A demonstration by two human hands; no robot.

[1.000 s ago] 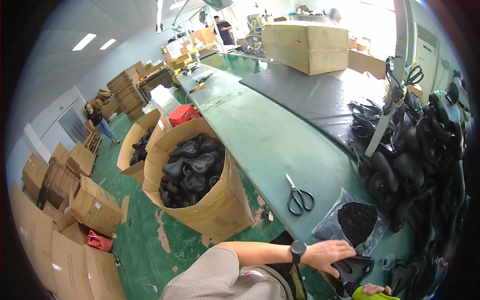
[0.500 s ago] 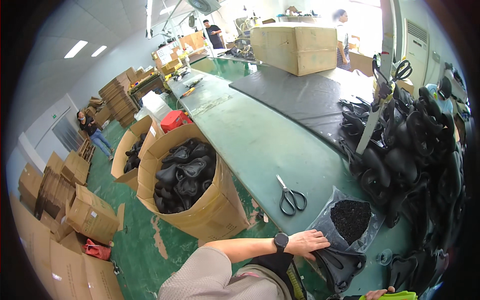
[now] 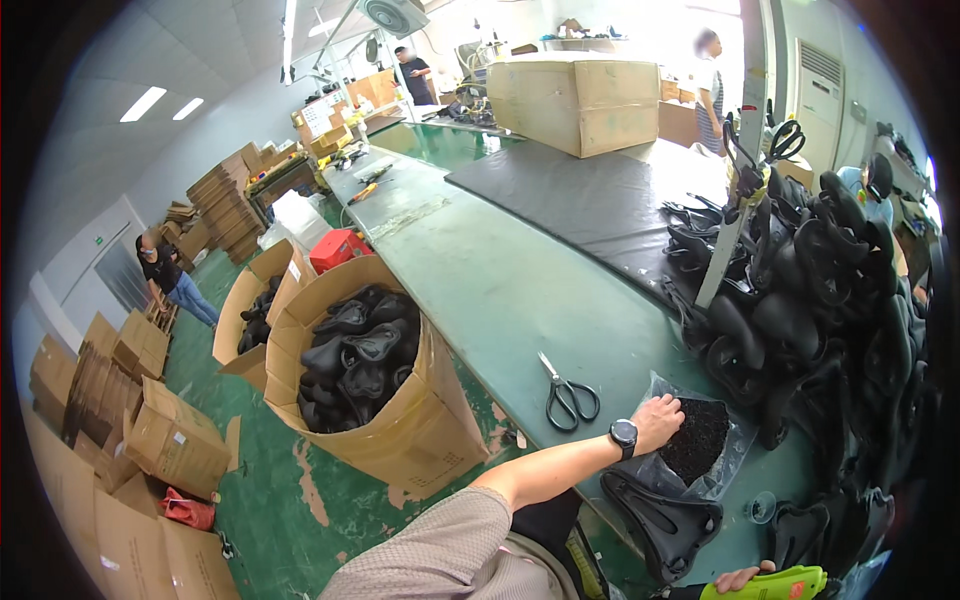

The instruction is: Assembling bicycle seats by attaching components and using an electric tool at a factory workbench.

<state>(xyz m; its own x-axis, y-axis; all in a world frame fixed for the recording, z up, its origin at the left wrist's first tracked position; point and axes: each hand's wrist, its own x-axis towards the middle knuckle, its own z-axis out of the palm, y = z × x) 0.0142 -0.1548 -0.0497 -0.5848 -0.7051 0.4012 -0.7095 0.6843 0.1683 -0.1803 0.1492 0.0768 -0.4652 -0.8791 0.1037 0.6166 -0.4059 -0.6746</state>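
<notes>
My left hand (image 3: pixel 655 420), with a black watch on the wrist, reaches into a clear plastic bag (image 3: pixel 735 455) of small black parts (image 3: pixel 698 440) on the green table (image 3: pixel 500 280). Its fingertips dip into the parts, so I cannot see whether they grip anything. A black bicycle saddle (image 3: pixel 665 520) lies upside down at the table's near edge, just below the bag. My right hand (image 3: pixel 745 577) shows only at the bottom edge, closed around a green and yellow hand tool (image 3: pixel 775 583).
Black scissors (image 3: pixel 570 395) lie left of the bag. A big pile of black saddles (image 3: pixel 810 300) fills the table's right side. An open cardboard box of saddles (image 3: pixel 360 350) stands on the floor at left. A large carton (image 3: pixel 575 100) sits further along. Other people stand far off.
My left hand has lifted off the saddle at the table's edge and moved up into the plastic bag. The view has shifted slightly.
</notes>
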